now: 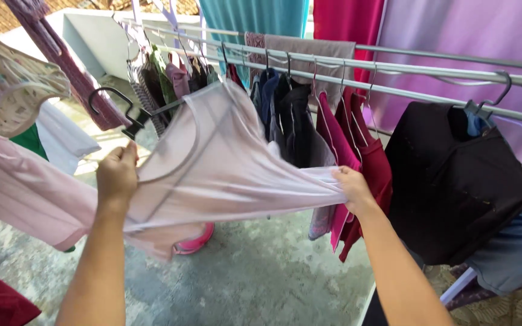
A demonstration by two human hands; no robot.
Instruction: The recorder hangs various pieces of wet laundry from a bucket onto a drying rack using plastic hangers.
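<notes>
Two bare hands held one pale, thin top stretched between them. The left hand (116,176) was closed on the top's neckline edge, fingers curled over the cloth near a black hanger (129,115) whose hook stuck up just above the knuckles. The right hand (353,188) was pinched shut on the far hem of the same pale top (225,166), pulling it out nearly flat, so the cloth ran in long folds from one fist to the other. The top was sheer enough that the hanger's arm showed through it as a grey line.

Just behind the right hand hung a dark red shirt (367,160), touching or nearly touching the wrist, and beside that a row of dark blue and black clothes (291,118) on hangers. Further right a black shirt (454,181) hung on a blue hanger, with a light blue garment (515,247) partly under it. All of these hung from the metal rails (430,71) of a drying rack, which ran across the upper part of the view. Behind the rails hung a teal cloth (255,17), a red one and a wide lilac sheet (454,30).

Near the left hand a pink garment (25,193) draped across the left side, below a patterned white piece (7,84). Below everything lay a grey concrete floor (255,278).
</notes>
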